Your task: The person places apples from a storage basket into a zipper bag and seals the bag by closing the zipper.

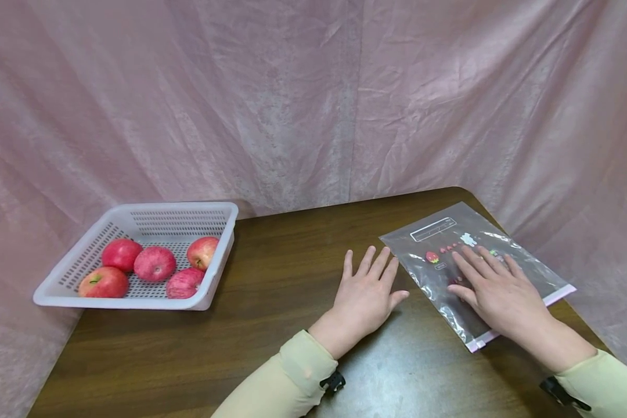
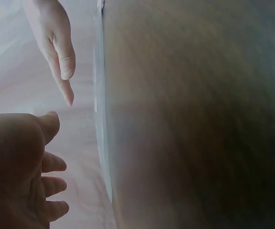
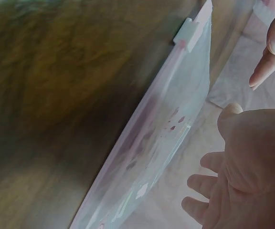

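Observation:
A clear zip bag (image 1: 420,255) with small printed pictures lies flat at the right of the table, its pink slider edge (image 3: 142,114) towards the person. My right hand (image 1: 504,290), palm down with fingers spread, is over the bag; in the right wrist view a gap shows between palm and bag. Left of the bag, my left hand (image 1: 363,296) is also palm down over the table, fingers straight and apart. Neither hand holds anything. In the left wrist view, the left hand (image 2: 18,162) has the other hand beyond it.
At the table's left stands a white plastic basket (image 1: 222,255) with several red apples (image 1: 155,264) inside. The brown wooden table (image 1: 287,255) ends at a pink cloth curtain (image 1: 292,104) behind it and on both sides.

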`<state>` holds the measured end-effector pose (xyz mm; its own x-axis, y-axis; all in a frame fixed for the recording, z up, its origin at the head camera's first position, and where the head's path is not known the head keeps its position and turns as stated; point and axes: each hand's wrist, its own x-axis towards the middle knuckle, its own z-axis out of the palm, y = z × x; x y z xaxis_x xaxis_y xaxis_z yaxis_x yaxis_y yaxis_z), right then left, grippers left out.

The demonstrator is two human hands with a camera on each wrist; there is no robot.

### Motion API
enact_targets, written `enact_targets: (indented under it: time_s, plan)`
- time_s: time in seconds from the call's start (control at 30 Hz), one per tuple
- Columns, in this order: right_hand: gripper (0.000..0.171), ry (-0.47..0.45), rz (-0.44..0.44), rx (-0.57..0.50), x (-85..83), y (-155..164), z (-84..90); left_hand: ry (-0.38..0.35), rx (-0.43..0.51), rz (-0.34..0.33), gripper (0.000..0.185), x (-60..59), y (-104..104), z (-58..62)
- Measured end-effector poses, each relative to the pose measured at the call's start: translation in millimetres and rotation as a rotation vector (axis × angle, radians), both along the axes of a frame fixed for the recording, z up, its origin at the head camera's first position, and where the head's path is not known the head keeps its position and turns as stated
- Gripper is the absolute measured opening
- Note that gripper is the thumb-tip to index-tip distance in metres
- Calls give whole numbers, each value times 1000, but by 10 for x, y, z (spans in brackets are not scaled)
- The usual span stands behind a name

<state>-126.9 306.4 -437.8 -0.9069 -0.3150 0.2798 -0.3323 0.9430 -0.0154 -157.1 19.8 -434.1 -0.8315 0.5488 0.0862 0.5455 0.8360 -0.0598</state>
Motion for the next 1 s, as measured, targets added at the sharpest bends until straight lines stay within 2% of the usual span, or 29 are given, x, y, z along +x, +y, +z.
enact_targets:
  time_s: [0.17, 0.53, 0.83, 1.0]
  plan:
    - [74, -23, -11, 5, 37, 56, -14, -11, -18, -21, 71, 29, 98, -23]
    - [74, -65, -31, 30, 90, 156, -36, 16, -35, -60, 67, 71, 262, -32]
    - [74, -188, -68, 45, 99, 190, -8, -43, -93, -111, 68, 82, 423, 49]
    - [74, -212, -71, 54, 114, 188, -6, -80, -113, -131, 66, 78, 496, 54]
